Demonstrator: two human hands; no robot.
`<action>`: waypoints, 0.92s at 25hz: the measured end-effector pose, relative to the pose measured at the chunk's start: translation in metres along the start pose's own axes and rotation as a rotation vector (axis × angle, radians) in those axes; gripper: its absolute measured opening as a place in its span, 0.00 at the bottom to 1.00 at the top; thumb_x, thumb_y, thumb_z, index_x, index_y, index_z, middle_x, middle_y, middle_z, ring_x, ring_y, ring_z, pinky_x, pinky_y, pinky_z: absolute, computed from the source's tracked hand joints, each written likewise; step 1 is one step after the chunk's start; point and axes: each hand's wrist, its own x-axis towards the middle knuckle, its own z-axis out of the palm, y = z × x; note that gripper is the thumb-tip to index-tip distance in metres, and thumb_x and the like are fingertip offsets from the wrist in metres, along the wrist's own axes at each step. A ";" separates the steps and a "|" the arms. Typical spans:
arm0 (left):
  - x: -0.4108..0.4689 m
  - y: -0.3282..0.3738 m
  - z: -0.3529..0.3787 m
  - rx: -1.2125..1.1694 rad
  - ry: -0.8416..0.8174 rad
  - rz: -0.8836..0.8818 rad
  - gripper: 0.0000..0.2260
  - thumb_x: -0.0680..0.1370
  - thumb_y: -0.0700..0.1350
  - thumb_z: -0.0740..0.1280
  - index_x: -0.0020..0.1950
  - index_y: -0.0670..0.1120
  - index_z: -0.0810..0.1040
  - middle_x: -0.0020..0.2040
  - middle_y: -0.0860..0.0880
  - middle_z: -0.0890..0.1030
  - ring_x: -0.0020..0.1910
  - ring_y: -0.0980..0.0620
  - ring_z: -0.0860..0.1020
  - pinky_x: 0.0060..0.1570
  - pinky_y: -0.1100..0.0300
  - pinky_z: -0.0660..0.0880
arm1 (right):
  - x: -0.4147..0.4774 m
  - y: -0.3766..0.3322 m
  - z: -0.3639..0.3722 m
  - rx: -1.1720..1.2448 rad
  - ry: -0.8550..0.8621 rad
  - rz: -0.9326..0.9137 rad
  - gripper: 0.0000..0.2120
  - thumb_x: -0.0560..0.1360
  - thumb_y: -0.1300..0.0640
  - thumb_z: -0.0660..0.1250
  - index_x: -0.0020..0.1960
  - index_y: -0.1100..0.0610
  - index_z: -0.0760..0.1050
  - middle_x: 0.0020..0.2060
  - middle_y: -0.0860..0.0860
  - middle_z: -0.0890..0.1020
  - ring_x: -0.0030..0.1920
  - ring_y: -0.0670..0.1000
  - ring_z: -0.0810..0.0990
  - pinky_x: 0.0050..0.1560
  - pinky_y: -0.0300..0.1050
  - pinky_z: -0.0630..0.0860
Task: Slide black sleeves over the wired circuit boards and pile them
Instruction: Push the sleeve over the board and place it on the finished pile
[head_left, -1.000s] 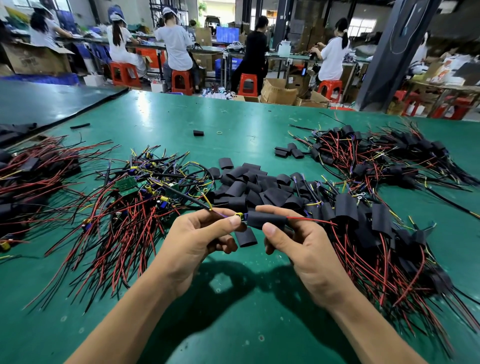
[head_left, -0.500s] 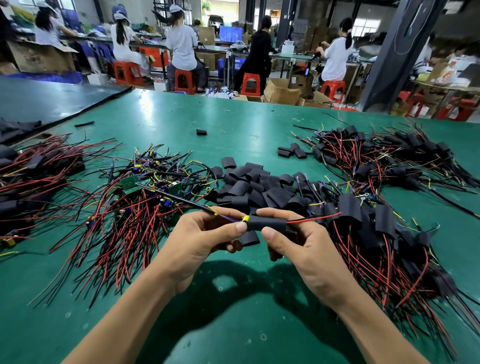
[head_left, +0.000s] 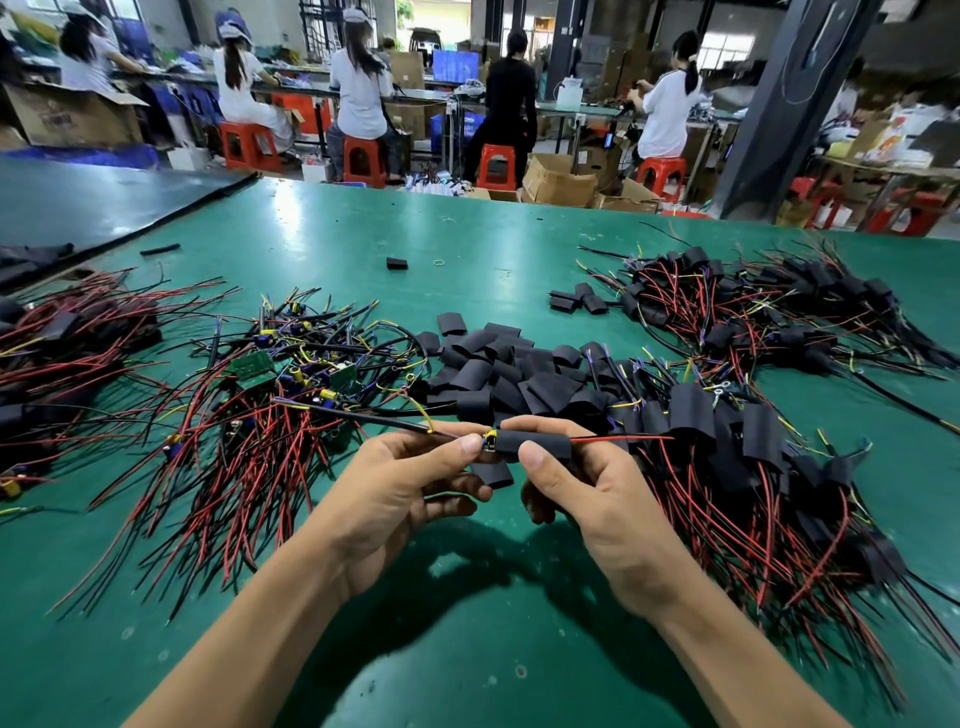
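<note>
1. The left hand has thumb and forefinger closed on the wired end of a circuit board, held above the green table near its front middle.
2. Only a small part of the board shows, with yellow and blue parts just at the mouth of the sleeve.
3. The right hand grips the black sleeve, thumb on the near side and fingers curled behind it.
4. The sleeve is a matte black, flattened tube lying level, and it covers nearly the whole board.
5. A thin red wire comes out of the sleeve's right end; a black cable with yellow strands runs up and left from the left hand.
6. A heap of loose sleeves lies just behind the hands, and one more sleeve lies on the table under them.
7. Bare boards with red and black wires are heaped to the left.
8. Sleeved boards are piled to the right, touching the loose heap.
9. A second sleeved pile lies farther back on the right, and a third at the far left.
</note>
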 end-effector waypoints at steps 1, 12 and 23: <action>-0.001 0.000 -0.001 0.012 -0.010 -0.005 0.11 0.66 0.45 0.76 0.47 0.46 0.87 0.45 0.44 0.85 0.34 0.50 0.82 0.35 0.62 0.79 | 0.000 0.001 0.001 0.009 -0.002 0.006 0.15 0.73 0.45 0.70 0.56 0.49 0.82 0.33 0.46 0.80 0.33 0.46 0.74 0.37 0.35 0.72; 0.001 0.000 0.003 -0.018 0.013 -0.037 0.13 0.68 0.44 0.73 0.51 0.43 0.84 0.44 0.43 0.84 0.34 0.48 0.83 0.35 0.62 0.78 | 0.000 -0.001 0.005 0.133 0.014 0.106 0.21 0.71 0.43 0.71 0.62 0.47 0.78 0.34 0.46 0.81 0.31 0.46 0.76 0.34 0.35 0.74; 0.002 0.000 -0.004 0.019 0.069 -0.023 0.11 0.65 0.43 0.74 0.46 0.41 0.85 0.39 0.41 0.83 0.30 0.49 0.80 0.32 0.63 0.77 | 0.002 -0.001 0.006 0.256 -0.058 0.286 0.17 0.75 0.45 0.70 0.56 0.55 0.84 0.41 0.55 0.84 0.31 0.48 0.76 0.32 0.37 0.72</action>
